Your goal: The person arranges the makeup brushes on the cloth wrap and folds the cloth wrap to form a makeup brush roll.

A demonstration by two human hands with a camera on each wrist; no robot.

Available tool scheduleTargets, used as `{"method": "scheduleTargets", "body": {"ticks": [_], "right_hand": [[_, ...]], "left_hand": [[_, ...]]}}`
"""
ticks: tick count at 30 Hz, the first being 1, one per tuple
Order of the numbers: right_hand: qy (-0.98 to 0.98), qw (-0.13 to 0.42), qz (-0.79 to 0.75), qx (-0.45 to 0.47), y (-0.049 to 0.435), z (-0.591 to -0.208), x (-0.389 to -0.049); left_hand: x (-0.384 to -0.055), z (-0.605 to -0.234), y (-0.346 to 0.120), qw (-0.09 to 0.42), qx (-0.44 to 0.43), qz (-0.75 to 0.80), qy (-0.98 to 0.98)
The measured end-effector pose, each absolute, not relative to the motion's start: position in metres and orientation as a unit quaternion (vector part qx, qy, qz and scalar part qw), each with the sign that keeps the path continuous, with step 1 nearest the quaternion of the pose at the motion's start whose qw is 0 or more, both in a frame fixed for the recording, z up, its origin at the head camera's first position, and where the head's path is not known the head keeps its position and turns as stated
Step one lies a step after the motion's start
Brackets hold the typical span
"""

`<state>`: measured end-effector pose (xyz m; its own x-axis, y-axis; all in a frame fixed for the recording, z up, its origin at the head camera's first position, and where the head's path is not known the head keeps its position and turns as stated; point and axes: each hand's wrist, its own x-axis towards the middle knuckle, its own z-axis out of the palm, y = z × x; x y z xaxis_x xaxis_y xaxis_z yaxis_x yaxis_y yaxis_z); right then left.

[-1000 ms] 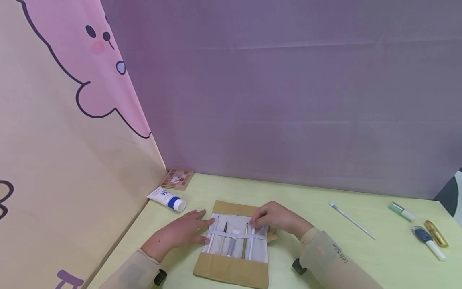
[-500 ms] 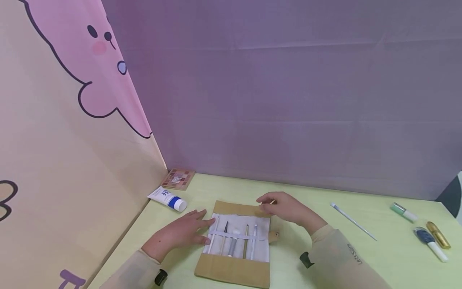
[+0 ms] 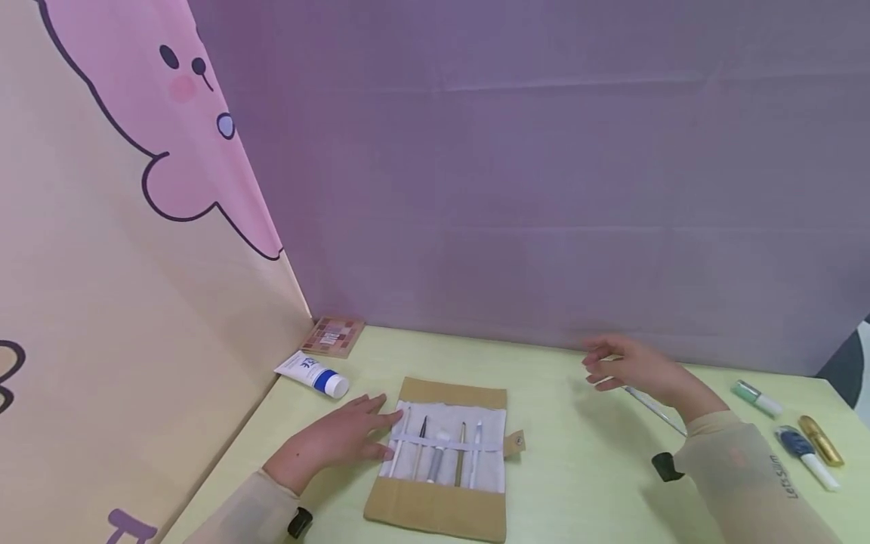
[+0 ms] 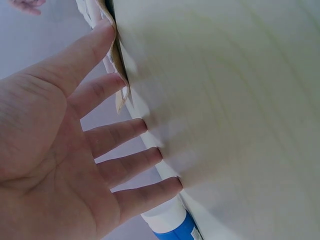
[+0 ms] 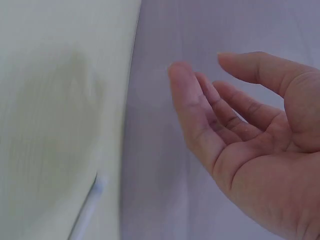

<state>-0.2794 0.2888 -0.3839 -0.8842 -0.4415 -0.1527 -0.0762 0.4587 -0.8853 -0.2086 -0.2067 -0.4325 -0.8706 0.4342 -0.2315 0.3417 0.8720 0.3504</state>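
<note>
A tan brush roll (image 3: 435,511) lies unfolded on the table, several slim brushes tucked under its pale strap. At its left edge rests my left hand (image 3: 333,440), fingers spread; the left wrist view shows the thumb and index finger (image 4: 97,92) touching the edge. My right hand (image 3: 642,374) hovers above the table to the right, fingers loosely bent around nothing. Below it lies a thin white brush (image 3: 654,412), its upper end partly covered by the hand. In the right wrist view this brush (image 5: 86,212) appears blurred at lower left.
A white tube with a blue band (image 3: 313,375) and a makeup palette (image 3: 333,336) lie at the back left. On the right are a green-and-white bottle (image 3: 757,398), a gold tube (image 3: 821,440) and a dark brush with a white handle (image 3: 807,457). Fabric walls stand behind and left.
My right hand has left the brush at the roll's right side and moved right, over the loose white brush. The left hand has stayed at the roll's left edge.
</note>
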Motion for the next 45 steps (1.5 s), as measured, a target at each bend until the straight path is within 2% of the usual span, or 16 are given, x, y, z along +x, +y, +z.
{"method": "scheduleTargets", "body": {"ticks": [5,10,19,26,35,45], "right_hand": [[0.847,0.172,-0.480,-0.147,0.340,-0.395,-0.280],[0.887,0.154,-0.416,-0.127,0.369,-0.408,-0.277],[0.890,0.191,-0.393,-0.129,0.393,-0.425,-0.275],[0.865,0.227,-0.421,-0.149,0.402,-0.434,-0.272],[0.887,0.215,-0.383,-0.143,0.394,-0.432,-0.273],[0.894,0.230,-0.366,-0.118,0.383,-0.428,-0.275]], "left_hand": [[-0.208,-0.432,-0.207,0.157,0.198,0.150,0.956],[-0.208,-0.431,-0.206,0.157,0.197,0.150,0.956],[-0.208,-0.431,-0.205,0.158,0.194,0.156,0.956],[-0.207,-0.431,-0.205,0.158,0.187,0.159,0.956],[-0.207,-0.431,-0.204,0.151,0.196,0.152,0.957],[-0.208,-0.430,-0.204,0.154,0.194,0.159,0.956]]}}
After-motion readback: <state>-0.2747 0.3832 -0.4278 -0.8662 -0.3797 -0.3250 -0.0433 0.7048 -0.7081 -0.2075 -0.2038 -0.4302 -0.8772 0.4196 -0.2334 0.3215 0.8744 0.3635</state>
